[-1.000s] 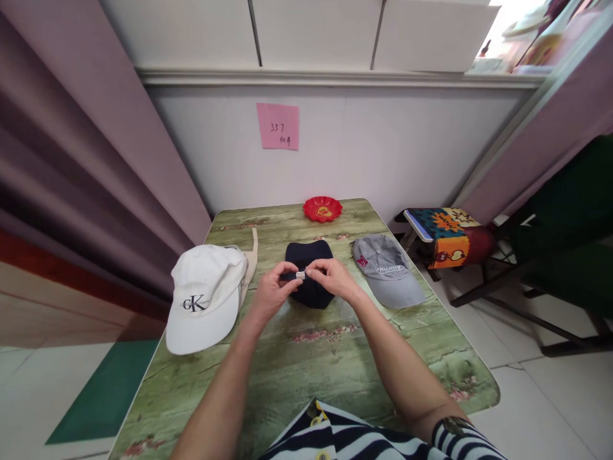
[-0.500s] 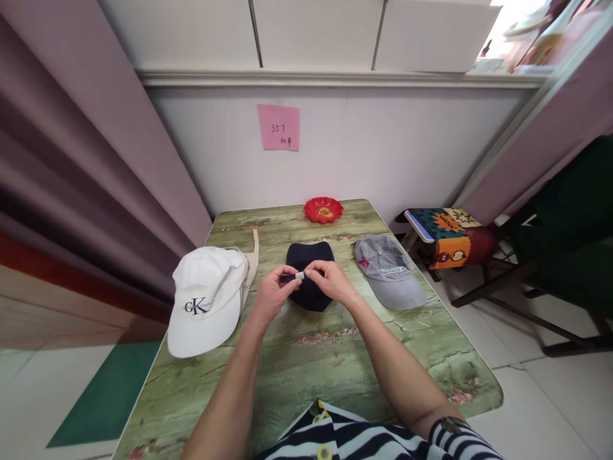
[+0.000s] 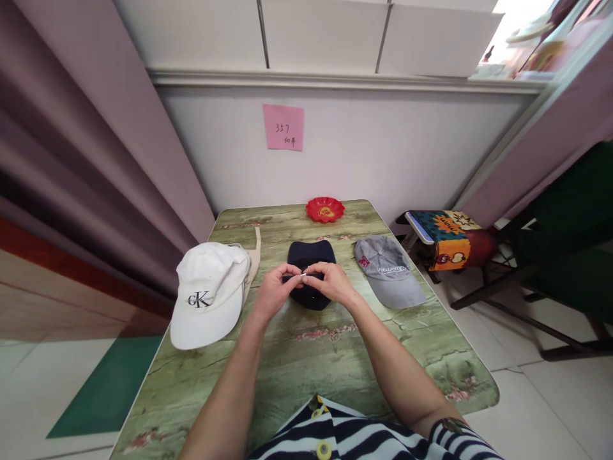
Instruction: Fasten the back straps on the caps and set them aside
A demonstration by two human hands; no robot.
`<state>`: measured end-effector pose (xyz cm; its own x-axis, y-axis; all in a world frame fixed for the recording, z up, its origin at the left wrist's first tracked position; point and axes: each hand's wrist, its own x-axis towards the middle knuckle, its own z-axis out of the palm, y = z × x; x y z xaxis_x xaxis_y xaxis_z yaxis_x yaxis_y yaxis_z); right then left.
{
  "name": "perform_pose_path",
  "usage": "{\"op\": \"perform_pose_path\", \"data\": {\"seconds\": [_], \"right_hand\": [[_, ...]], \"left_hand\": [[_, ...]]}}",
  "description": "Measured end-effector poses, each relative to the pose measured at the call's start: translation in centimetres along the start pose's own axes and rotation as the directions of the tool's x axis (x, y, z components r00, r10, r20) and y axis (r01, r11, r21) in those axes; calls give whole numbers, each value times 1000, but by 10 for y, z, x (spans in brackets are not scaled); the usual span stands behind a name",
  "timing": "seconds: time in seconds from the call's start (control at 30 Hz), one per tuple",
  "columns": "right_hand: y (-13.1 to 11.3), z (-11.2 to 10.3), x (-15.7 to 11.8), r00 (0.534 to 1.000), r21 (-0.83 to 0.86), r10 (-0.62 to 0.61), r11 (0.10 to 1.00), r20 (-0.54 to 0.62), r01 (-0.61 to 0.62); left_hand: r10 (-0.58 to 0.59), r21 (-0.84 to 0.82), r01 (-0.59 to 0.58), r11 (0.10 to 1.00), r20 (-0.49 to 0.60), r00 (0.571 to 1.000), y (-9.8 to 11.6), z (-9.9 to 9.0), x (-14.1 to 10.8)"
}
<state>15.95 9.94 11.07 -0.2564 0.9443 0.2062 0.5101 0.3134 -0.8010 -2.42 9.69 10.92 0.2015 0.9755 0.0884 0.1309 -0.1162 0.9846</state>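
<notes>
A dark navy cap (image 3: 312, 251) lies in the middle of the table, its back strap towards me. My left hand (image 3: 278, 287) pinches the strap from the left side. From the right, my right hand (image 3: 330, 280) pinches it too, the fingertips of both hands nearly meeting at a small silver buckle (image 3: 303, 275). Fingers cover most of the strap. On the left rests a white cap (image 3: 211, 281) with black letters on its front. A grey cap (image 3: 383, 262) with white lettering and a red patch lies to the right.
At the back of the green wood-patterned table (image 3: 325, 364) sits a red scalloped dish (image 3: 325, 209). A beige strap-like piece (image 3: 256, 252) lies beside the white cap. A patterned stool (image 3: 447, 236) and a dark chair (image 3: 555, 255) stand right of the table.
Both hands stay at the strap, but the right fingers have shifted left over the buckle, which now shows less. The view has moved slightly.
</notes>
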Motion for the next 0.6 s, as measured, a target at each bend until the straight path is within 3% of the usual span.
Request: {"op": "perform_pose_path", "data": {"seconds": [0.13, 0.27, 0.6], "right_hand": [[-1, 1, -2, 1000, 7, 10, 1000, -13, -10], [-4, 2, -2, 1000, -27, 16, 999, -12, -17], [-4, 12, -4, 998, -54, 14, 998, -67, -18]], "left_hand": [[16, 102, -15, 995, -12, 1000, 3, -5, -1], [27, 236, -40, 971, 61, 998, 4, -9, -1], [-11, 160, 6, 987, 32, 999, -1, -8, -2]]}}
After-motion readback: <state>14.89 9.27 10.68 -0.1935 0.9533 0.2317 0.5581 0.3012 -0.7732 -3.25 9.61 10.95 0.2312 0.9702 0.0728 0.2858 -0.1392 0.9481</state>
